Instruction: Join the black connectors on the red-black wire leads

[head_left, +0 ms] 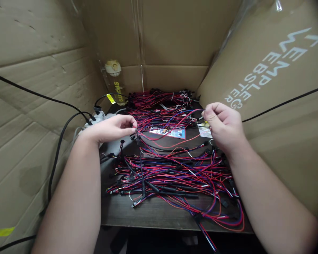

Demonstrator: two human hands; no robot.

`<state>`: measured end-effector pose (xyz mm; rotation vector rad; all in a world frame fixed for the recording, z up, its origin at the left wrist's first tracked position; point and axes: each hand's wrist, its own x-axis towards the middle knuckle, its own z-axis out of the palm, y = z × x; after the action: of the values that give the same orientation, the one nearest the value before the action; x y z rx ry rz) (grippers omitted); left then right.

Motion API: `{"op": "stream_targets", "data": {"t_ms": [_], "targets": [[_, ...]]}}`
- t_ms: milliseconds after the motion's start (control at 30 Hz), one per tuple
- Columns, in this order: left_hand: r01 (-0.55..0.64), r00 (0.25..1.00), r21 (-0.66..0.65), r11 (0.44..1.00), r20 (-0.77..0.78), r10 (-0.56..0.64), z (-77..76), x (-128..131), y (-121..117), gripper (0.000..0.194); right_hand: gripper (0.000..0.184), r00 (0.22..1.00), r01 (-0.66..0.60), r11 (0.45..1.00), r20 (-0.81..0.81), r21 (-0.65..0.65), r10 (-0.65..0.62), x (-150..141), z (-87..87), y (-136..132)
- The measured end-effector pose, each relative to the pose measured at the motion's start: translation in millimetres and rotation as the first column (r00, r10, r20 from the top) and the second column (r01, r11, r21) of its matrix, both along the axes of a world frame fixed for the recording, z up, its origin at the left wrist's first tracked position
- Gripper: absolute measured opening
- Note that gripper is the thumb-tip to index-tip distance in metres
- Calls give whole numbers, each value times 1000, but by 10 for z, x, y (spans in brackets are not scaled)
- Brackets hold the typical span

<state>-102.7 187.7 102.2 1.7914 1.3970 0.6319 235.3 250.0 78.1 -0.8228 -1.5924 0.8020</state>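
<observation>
Pinching the wire lead [193, 110] at its left end, the left hand [116, 126] has thumb and fingers drawn together; a light, firm grip there should spare the thin strands. The lead's red and blue wires bow slackly above the bench [122, 213] toward the right hand [224, 123], whose thumb and fingertips meet on a dark tip; drawing out slack gently would probably avoid snagging the wires beneath. Leftmost in the room is a cardboard wall [21, 88], then a socket block [96, 120] and a capped bottle [113, 68]. The dark bench carries a near heap [172, 171] and a far heap [159, 100] of wires. At right slopes a lettered cardboard panel [270, 102].
</observation>
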Motion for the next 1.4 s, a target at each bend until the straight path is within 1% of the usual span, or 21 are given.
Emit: {"op": "stream_targets", "data": {"t_ms": [33, 100, 200, 233, 300, 367, 400, 467, 500, 533, 600, 667, 733, 833, 933, 1033, 1133, 1167, 1233, 1300, 1400], "targets": [[-19, 992, 13, 1000, 128, 18, 14, 3, -7, 16, 44, 999, -25, 999, 20, -36, 26, -15, 2, -15], [-53, 933, 26, 998, 358, 41, 38, 32, -18, 14, 43, 996, -86, 990, 11, -110, 88, -44, 7, -43], [-58, 765, 29, 998, 643, 26, 82, 110, -34, 11, 40, 969, -227, 955, -140, -192, 202, -70, 21, -76], [-68, 690, 43, 997, 723, 15, 104, 141, -42, 9, 39, 947, -298, 927, -194, -227, 257, -70, 28, -84], [-146, 517, 63, 987, 856, 22, 162, 198, -64, 4, 38, 887, -445, 845, -277, -297, 369, -55, 40, -99], [-236, 311, 9, 972, 948, 67, 234, 242, -96, 4, 36, 828, -556, 753, -311, -352, 466, -22, 44, -112], [-249, 205, -42, 968, 974, 96, 271, 255, -113, 6, 35, 803, -595, 715, -317, -367, 505, 1, 44, -118], [-214, 19, -118, 970, 992, 125, 335, 263, -150, 9, 32, 756, -653, 647, -296, -394, 583, 57, 43, -124], [-188, -44, -129, 974, 991, 123, 358, 259, -165, 10, 30, 733, -673, 611, -268, -417, 625, 88, 45, -126], [-165, -78, -128, 978, 990, 117, 373, 252, -178, 10, 29, 706, -687, 572, -229, -448, 670, 119, 50, -129], [-121, -63, -112, 986, 992, 105, 378, 237, -192, 10, 30, 633, -689, 483, -124, -541, 764, 174, 70, -140], [-89, 14, -99, 991, 995, 101, 356, 231, -187, 11, 31, 540, -659, 392, -40, -642, 841, 205, 99, -171], [-97, 78, -94, 991, 992, 102, 321, 239, -169, 12, 29, 469, -632, 318, -23, -707, 883, 202, 130, -226], [-182, 150, -100, 978, 980, 128, 275, 267, -138, 17, 25, 437, -633, 248, -74, -734, 897, 153, 175, -331], [-258, 225, -89, 962, 963, 150, 252, 283, -124, 23, 24, 429, -655, 217, -120, -724, 895, 110, 215, -405], [-285, 251, -69, 956, 957, 143, 247, 279, -121, 21, 27, 429, -662, 233, -105, -712, 897, 108, 246, -429], [-305, 261, -60, 950, 955, 144, 246, 266, -116, 16, 39, 419, -617, 266, -23, -740, 908, 106, 260, -444], [-315, 269, -60, 947, 951, 150, 244, 260, -112, 15, 44, 417, -590, 289, 22, -754, 909, 99, 260, -452], [-336, 283, -51, 941, 947, 152, 238, 247, -104, 15, 50, 422, -529, 363, 134, -767, 897, 80, 255, -472], [-342, 280, -34, 939, 950, 137, 231, 232, -97, 15, 48, 420, -479, 458, 262, -749, 869, 67, 249, -488], [-315, 223, -30, 949, 969, 105, 223, 217, -94, 11, 42, 421, -455, 558, 385, -694, 822, 71, 243, -490]]}}
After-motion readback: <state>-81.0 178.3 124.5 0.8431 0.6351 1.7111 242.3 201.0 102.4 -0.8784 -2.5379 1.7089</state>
